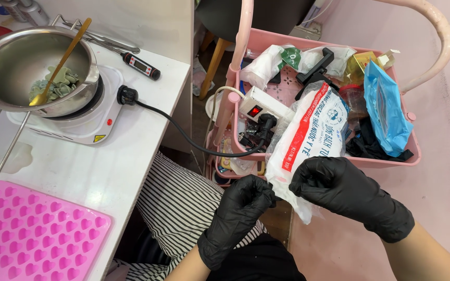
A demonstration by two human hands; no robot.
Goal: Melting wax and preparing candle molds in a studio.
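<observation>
— How are the hands placed?
— Both wear black gloves and meet low in the middle of the view. The left hand point(243, 204) rises from below, fingers curled in a pinch toward the right.
— And the other?
— The right hand point(334, 182) comes in from the lower right, forearm bare, knuckles up, fingertips pinched close to the left's.

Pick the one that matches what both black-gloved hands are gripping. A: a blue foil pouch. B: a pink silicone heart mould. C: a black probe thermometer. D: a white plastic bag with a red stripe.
D: the left hand and right hand both pinch the lower end of the white plastic bag with a red stripe, held beside the pink cart.
</observation>
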